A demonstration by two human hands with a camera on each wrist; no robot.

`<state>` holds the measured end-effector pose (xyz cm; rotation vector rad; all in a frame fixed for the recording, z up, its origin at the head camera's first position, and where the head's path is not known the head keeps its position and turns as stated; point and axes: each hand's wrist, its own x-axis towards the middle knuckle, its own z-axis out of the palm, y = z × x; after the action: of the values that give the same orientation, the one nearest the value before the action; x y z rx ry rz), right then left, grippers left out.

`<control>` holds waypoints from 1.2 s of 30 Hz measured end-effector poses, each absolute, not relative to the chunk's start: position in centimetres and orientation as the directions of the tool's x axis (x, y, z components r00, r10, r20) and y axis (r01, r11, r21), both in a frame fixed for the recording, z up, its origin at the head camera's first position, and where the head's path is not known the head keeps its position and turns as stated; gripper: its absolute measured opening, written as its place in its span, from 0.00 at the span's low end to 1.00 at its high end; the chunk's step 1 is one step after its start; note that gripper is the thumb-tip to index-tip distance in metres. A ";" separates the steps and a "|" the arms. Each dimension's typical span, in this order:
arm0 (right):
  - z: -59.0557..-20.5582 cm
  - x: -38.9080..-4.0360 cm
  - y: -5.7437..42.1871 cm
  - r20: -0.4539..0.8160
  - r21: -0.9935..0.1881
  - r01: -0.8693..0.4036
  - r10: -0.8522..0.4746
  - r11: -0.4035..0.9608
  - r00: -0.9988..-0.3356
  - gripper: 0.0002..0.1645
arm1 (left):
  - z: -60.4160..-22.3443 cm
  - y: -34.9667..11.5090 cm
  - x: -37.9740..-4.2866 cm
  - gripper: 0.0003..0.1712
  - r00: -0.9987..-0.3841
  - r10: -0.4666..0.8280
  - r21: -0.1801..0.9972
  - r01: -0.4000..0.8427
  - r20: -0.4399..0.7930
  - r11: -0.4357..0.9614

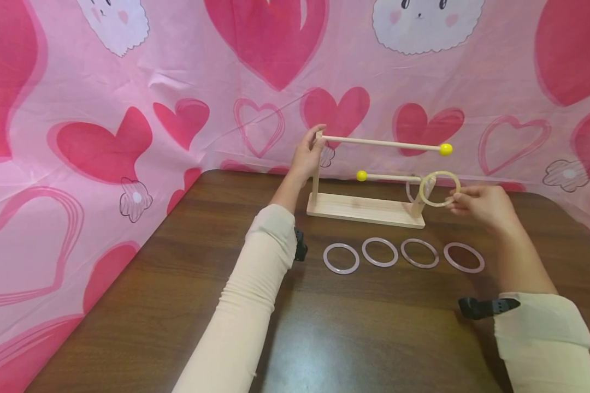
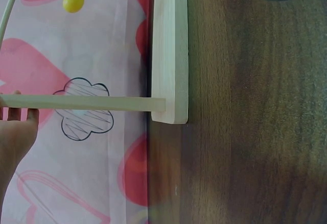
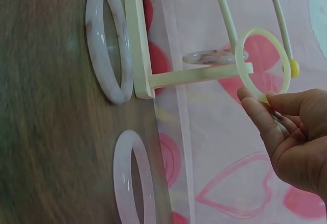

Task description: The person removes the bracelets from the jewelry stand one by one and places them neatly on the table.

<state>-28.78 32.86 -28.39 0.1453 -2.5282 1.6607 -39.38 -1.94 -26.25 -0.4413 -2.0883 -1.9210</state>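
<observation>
head view: r. hand [image 1: 484, 204] grasps yellow ring [image 1: 440, 173] by its r. edge, btwn thumb & fingers. ring is off the table [image 1: 177, 305], to the l. of that hand, close by top of r. post [image 1: 416, 208] & below the yellow ball [image 1: 446, 149] ending the upper rod [image 1: 381, 142]. rod's long axis runs l. to r., ball end twd r. hand. ring shows its face to this cam, so its hole appears turned across the rod, not lined up w/ it. r. hand is nearer the ball; l. hand [image 1: 307, 158] is at the far end, clasping l. post [image 1: 316, 180] nr its top. four lilac rings [image 1: 341, 272] lie flat in a row in front of the wooden base [image 1: 364, 210]; a marbled ring [image 1: 407, 188] hangs on the lower rod [image 1: 393, 178].

l. wrist view: fingers wrap l. post, confirming grasp. r. hand n/v.

r. wrist view: fingertips pinch yellow ring's lower edge; ring stands just beyond them, overlapping r. post top & yellow ball in line of sight. depth gap ring-to-ball: cannot tell. marbled ring sits beside r. post. l. hand n/v.
</observation>
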 end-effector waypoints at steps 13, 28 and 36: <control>-28.8 -28.9 33.6 0.082 -0.910 -0.098 -0.057 0.404 -0.995 0.11 | -26.3 -1.9 -39.3 0.21 -0.907 0.041 0.906 0.421 0.420 0.048; -29.3 -28.7 34.9 0.053 -0.856 -0.101 -0.109 0.508 -0.993 0.26 | -26.2 -1.9 -39.4 0.21 -0.911 0.036 0.908 0.413 0.411 0.067; -29.3 -28.4 35.4 0.002 -0.841 -0.059 -0.106 0.538 -0.994 0.27 | -26.2 -1.9 -39.4 0.21 -0.907 0.033 0.904 0.421 0.419 0.075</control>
<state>-28.37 35.38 -29.30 0.1497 -2.7973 1.5265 -39.42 -1.88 -26.20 -0.4547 -2.0678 -1.9043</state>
